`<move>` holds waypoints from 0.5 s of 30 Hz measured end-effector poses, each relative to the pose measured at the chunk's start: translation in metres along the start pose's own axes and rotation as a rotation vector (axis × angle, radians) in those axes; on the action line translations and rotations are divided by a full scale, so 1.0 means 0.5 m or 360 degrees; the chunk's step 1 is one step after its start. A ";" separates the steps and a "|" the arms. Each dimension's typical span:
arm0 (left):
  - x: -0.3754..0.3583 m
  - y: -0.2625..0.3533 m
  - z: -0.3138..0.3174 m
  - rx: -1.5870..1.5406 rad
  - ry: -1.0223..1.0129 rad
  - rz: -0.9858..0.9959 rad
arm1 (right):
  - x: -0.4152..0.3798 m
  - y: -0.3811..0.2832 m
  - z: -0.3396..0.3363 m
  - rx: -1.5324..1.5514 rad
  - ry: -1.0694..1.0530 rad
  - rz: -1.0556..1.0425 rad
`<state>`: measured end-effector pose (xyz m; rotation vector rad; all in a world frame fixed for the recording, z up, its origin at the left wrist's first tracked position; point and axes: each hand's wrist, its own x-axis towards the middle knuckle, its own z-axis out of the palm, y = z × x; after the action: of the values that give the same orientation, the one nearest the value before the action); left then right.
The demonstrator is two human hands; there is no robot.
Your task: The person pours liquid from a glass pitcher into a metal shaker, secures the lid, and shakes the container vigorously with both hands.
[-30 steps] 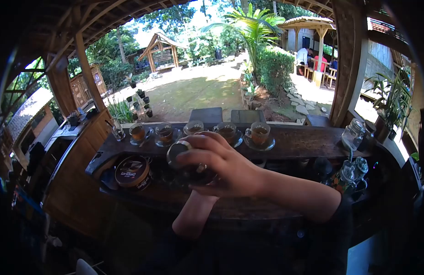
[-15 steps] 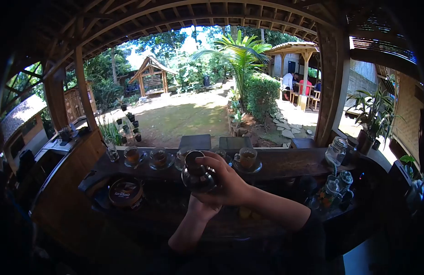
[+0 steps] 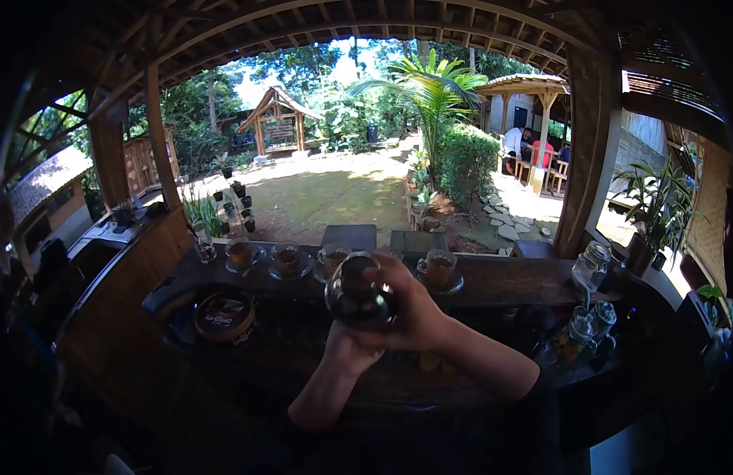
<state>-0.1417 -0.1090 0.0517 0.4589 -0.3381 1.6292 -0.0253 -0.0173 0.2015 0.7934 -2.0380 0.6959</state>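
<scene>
Between both my hands is a dark, shiny cocktail shaker (image 3: 360, 294), its rounded top turned toward me. My right hand (image 3: 416, 310) wraps round its right side with the fingers near the cap. From below, my left hand (image 3: 352, 353) supports the shaker, closed against its lower part; some of its fingers are hidden. Just beyond the hands, several glass cups of amber drink stand on saucers along the wooden counter, among them a left cup (image 3: 286, 258) and a right cup (image 3: 438, 269). The shaker partly covers a middle cup (image 3: 332, 257).
A round chocolate-labelled tub (image 3: 224, 318) sits at the left on the lower surface. To the right stand a clear jar (image 3: 591, 265) and glass pitchers (image 3: 582, 326). An empty-looking glass (image 3: 204, 250) is at the counter's left end. People (image 3: 525, 149) sit under a far shelter.
The shaker has tilted, its cap now facing more toward me, and both hands moved with it. The whole view has shifted slightly, with the background further right.
</scene>
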 end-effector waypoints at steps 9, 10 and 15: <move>0.095 -0.096 0.102 0.0422 -0.0194 0.0395 | -0.044 -0.049 -0.072 -0.0287 -0.0268 -0.0978; 0.124 -0.114 0.103 -0.0174 -0.0466 -0.0152 | -0.052 -0.018 -0.080 -0.0123 -0.0158 -0.0625; 0.188 -0.169 0.049 0.0624 0.0602 0.0491 | -0.089 0.021 -0.155 -0.0041 0.0034 -0.0143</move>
<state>-0.0625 -0.0294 0.1146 0.3912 0.2106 2.0507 0.0259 0.0569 0.2016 0.8535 -1.9757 0.6241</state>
